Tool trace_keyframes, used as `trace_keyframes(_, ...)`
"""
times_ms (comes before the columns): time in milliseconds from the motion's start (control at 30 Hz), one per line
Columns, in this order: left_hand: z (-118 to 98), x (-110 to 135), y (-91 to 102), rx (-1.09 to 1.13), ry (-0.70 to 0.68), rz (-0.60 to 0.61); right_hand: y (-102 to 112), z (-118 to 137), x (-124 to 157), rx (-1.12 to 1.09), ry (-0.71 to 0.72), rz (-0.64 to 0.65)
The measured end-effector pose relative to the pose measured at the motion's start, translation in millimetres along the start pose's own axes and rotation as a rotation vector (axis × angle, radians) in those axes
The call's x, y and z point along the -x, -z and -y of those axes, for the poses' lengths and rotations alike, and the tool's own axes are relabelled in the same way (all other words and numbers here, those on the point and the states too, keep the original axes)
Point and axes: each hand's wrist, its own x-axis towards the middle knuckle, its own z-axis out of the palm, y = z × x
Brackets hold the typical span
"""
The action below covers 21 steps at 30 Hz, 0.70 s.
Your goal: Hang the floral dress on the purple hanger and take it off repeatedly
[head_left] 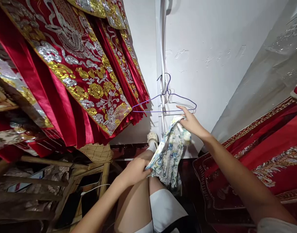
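A white garment with a blue and yellow floral print (171,152) hangs between my two hands, its edge stretched from one to the other. My left hand (137,170) is closed on the lower left end of that edge, above my knee. Up and to the right, my right hand (190,123) pinches the other end, with its index finger pointing out toward the wall. Just above that finger a purple wire hanger (165,94) hangs against the white wall, with nothing on it.
Red embroidered costumes with gold and silver sequins (95,90) hang at the left. More red beaded fabric (260,161) is at the right. A bamboo chair (106,174) holding dark flat devices and a white cable stands at lower left. A vertical white pole (160,42) runs along the wall.
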Motion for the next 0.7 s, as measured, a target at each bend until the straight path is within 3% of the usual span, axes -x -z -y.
trace_keyframes(100, -2, -2, 8.0, -0.035, -0.034, -0.076, -21, -9, -25, 0.18, -0.044, 0.054)
trace_keyframes(200, -1, -9, 24.7, 0.044, -0.024, -0.158, -28, -21, -26, 0.211, -0.047, 0.042)
trace_keyframes(367, -11, -36, 66.2, 0.327, 0.106, -0.474, -4, -37, 3, 0.214, -0.049, -0.109)
trace_keyframes(500, -38, -67, 93.7, -0.011, -0.135, -0.391, 18, -34, 17, 0.176, -0.07, -0.192)
trace_keyframes(567, -49, -83, 100.5, -0.161, -0.243, -0.421, 21, -30, 22, 0.097, -0.055, -0.17)
trace_keyframes(633, -50, -97, 103.0, -0.235, -0.268, -0.481, 22, -26, 27, 0.044, -0.036, -0.146)
trace_keyframes(700, -42, -105, 102.6, -0.253, -0.185, -0.446, 23, -23, 31, 0.076, -0.05, -0.159)
